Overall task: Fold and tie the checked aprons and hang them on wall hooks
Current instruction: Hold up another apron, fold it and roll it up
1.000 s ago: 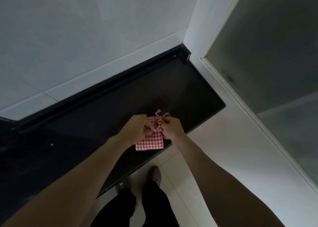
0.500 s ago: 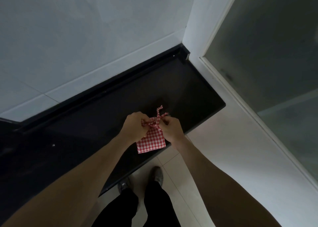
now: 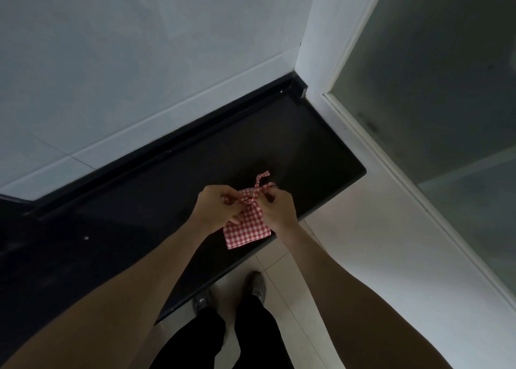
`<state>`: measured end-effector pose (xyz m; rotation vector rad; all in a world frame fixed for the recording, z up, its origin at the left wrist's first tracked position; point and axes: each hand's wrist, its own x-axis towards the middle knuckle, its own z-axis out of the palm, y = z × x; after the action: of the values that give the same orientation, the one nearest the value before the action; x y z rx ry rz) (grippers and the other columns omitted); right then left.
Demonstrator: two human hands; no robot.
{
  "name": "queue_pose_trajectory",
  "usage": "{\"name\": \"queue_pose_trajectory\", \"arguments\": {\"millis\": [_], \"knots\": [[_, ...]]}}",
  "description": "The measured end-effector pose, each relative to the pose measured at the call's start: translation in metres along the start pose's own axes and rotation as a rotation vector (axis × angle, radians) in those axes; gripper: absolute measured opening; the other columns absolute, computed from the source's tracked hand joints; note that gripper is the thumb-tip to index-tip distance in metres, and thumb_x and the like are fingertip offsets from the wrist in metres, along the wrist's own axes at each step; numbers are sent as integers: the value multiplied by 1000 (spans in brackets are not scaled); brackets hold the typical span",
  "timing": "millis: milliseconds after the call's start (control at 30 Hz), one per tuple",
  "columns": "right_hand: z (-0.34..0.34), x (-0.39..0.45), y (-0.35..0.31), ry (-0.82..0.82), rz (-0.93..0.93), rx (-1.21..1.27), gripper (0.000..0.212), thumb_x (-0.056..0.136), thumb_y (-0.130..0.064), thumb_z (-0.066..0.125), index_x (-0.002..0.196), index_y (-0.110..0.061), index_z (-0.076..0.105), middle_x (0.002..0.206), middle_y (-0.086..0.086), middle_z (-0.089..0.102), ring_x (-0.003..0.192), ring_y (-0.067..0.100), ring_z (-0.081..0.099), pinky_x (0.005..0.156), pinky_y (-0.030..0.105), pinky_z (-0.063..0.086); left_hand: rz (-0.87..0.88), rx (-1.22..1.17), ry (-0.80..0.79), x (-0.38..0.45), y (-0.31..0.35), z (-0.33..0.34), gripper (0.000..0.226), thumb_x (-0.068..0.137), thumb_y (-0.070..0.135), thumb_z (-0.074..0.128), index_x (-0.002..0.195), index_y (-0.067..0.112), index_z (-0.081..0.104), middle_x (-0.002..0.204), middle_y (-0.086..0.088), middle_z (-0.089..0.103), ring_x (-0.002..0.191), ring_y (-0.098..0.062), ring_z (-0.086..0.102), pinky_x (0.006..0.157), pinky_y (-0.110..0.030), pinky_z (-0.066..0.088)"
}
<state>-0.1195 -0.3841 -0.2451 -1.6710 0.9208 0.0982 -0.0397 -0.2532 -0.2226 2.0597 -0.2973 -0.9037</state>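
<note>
**Apron ties crossed over the folded bundle**

Since the earlier frames, one tie [image 3: 259, 182] has been raised so that it stands up and away from the bundle, and the hands have been drawn slightly apart. The apron [image 3: 247, 227], red-and-white checked, is seen folded into a small square and held just above the front edge of the counter [image 3: 167, 195], its lower half hanging free. Two ties are crossed at its top; the second tie [image 3: 268, 186], frayed at the end, is directed to the right. The left hand [image 3: 216, 210] is curled, its fingers pinching the cloth at the upper left of the bundle. The right hand [image 3: 277, 210] is likewise curled and grips the ties at the crossing. Behind the dark counter a pale tiled wall [image 3: 125, 75] is shown, and to the right a frosted glass panel [image 3: 446, 89]. Below, shoes [image 3: 258, 285] are seen on a tiled floor [image 3: 279, 259].
</note>
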Motion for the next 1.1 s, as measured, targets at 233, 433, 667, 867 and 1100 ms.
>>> {"name": "queue_pose_trajectory", "arguments": {"millis": [233, 433, 667, 867, 1100], "knots": [[-7, 3, 4, -64, -36, 36, 16, 100, -22, 57, 87, -19, 66, 90, 1, 70, 85, 19, 69, 71, 22, 50, 97, 188, 69, 1, -6, -2, 20, 97, 9, 54, 111, 14, 68, 110, 5, 65, 95, -6, 66, 85, -20, 51], [-9, 8, 7, -71, -19, -13, 20, 102, -24, 53, 102, -12, 68, 96, 5, 71, 88, 25, 69, 79, 33, 54, 249, 672, -25, 6, -22, -25, 15, 96, 21, 61, 105, 18, 71, 102, 3, 59, 96, -8, 50, 97, -37, 48], [-7, 8, 9, -64, -20, 1, 18, 102, -22, 52, 103, -12, 67, 97, 5, 70, 87, 22, 69, 86, 40, 57, 435, 651, -50, 3, -23, -24, 29, 91, 29, 65, 121, 26, 64, 116, 8, 60, 108, -7, 53, 101, -31, 44], [-9, 7, 10, -70, -13, -6, 15, 102, -22, 52, 97, -15, 65, 98, 10, 70, 91, 30, 69, 86, 42, 56, 388, 690, -113, 8, -16, -15, 20, 97, 26, 58, 113, 19, 68, 114, 8, 57, 97, -1, 51, 92, -20, 42], [-7, 8, 12, -78, -5, -5, 18, 102, -23, 51, 94, -14, 65, 96, 11, 70, 88, 30, 68, 83, 41, 54, 330, 811, -248, 8, -22, -27, 20, 98, 38, 55, 115, 28, 59, 116, 5, 52, 95, -9, 59, 89, -32, 53]]}}
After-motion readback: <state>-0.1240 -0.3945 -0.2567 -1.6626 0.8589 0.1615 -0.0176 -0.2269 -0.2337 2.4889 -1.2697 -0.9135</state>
